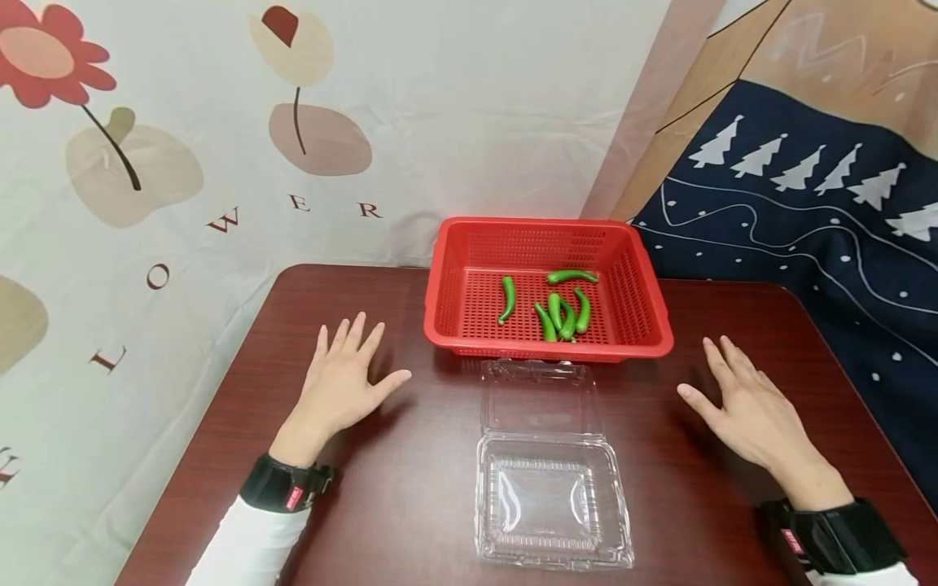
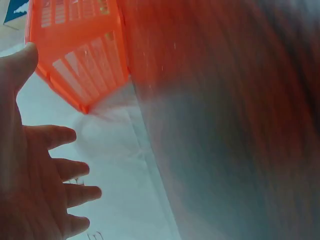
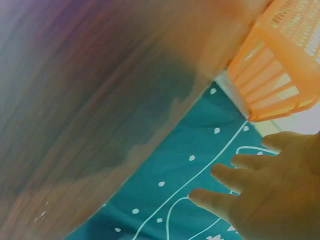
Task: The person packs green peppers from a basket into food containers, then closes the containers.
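Note:
My left hand (image 1: 339,387) is spread, palm down, over the left part of the table, holding nothing. On the other side my right hand (image 1: 755,411) hovers with fingers extended and nothing in it. Between them at the back stands a red plastic basket (image 1: 550,348) with several green chili peppers (image 1: 567,319) lying in it. In front of the basket lies a clear plastic clamshell box (image 1: 553,505), its lid (image 1: 541,399) folded back toward the basket. In the left wrist view the fingers (image 2: 75,170) are apart, with the basket (image 2: 80,30) above them.
The dark wood table (image 1: 410,521) has rounded back corners. A pale flower-print cloth (image 1: 454,98) hangs behind it and down the left side. Dark blue fabric with white trees (image 1: 806,212) covers the right side. Each wrist wears a black strap (image 1: 274,484).

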### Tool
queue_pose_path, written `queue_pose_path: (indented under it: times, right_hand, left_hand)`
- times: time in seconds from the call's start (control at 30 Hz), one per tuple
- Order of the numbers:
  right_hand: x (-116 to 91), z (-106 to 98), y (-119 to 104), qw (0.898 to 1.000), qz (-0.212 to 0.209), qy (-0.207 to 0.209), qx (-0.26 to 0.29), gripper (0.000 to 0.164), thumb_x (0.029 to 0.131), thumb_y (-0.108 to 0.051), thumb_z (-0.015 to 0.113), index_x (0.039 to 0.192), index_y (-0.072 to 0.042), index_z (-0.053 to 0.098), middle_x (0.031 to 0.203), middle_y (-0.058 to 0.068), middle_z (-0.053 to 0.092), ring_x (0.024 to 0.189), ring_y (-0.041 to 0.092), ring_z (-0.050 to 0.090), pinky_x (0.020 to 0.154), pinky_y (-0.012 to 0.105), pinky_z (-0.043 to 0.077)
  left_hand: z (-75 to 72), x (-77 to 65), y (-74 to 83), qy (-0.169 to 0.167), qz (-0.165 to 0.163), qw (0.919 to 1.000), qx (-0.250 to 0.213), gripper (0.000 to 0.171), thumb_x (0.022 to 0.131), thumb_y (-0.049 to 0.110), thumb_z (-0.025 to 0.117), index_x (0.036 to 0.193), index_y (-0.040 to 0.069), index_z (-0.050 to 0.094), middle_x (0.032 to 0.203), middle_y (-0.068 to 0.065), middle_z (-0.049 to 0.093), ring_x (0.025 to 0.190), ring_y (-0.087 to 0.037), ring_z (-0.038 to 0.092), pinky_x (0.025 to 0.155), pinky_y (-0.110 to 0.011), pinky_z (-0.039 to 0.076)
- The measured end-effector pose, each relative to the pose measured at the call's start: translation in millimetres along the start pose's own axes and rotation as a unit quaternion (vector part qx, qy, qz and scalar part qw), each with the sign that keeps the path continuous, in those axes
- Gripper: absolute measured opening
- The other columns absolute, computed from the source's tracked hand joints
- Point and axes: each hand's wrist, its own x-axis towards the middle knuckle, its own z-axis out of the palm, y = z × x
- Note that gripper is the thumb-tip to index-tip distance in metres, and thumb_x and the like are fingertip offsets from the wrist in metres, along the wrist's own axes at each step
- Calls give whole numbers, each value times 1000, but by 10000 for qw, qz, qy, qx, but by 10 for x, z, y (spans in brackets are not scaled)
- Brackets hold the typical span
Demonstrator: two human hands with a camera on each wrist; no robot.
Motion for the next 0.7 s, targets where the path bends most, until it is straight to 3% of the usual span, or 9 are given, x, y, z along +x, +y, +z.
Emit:
queue_pose_path:
  times: [0.17, 0.27, 0.47, 0.7]
  right_hand:
    - [-43, -2, -129, 9997, 74, -135, 200, 87, 105, -51, 57, 163, 3, 21, 164, 35, 25, 140, 59, 37, 97, 80, 41]
    - [-64, -11, -210, 9991, 174, -273, 284, 85, 105, -52, 56, 162, 3, 25, 161, 35, 30, 135, 60, 42, 92, 82, 43]
    - [-88, -19, -372, 9966, 315, -610, 465, 82, 104, -56, 55, 158, 3, 36, 154, 35, 42, 134, 58, 45, 96, 82, 42]
    - [-109, -3, -579, 9932, 224, -789, 827, 79, 102, -59, 58, 151, 3, 49, 148, 32, 51, 135, 53, 48, 103, 77, 41]
  left_hand:
    - [57, -46, 134, 180, 183, 9997, 39, 89, 95, 71, 56, 155, 6, 50, 161, -23, 42, 146, -46, 40, 127, -66, 11]
    - [90, -79, 213, 280, 315, 9991, 22, 85, 95, 70, 58, 151, 6, 55, 157, -22, 48, 143, -45, 45, 126, -65, 16]
    - [125, -114, 367, 358, 469, 9982, -56, 79, 95, 66, 61, 145, 5, 61, 150, -21, 56, 138, -43, 50, 124, -62, 28]
    - [169, -136, 519, 448, 397, 9973, -415, 65, 96, 59, 66, 131, 4, 70, 131, -16, 68, 122, -37, 62, 106, -55, 47]
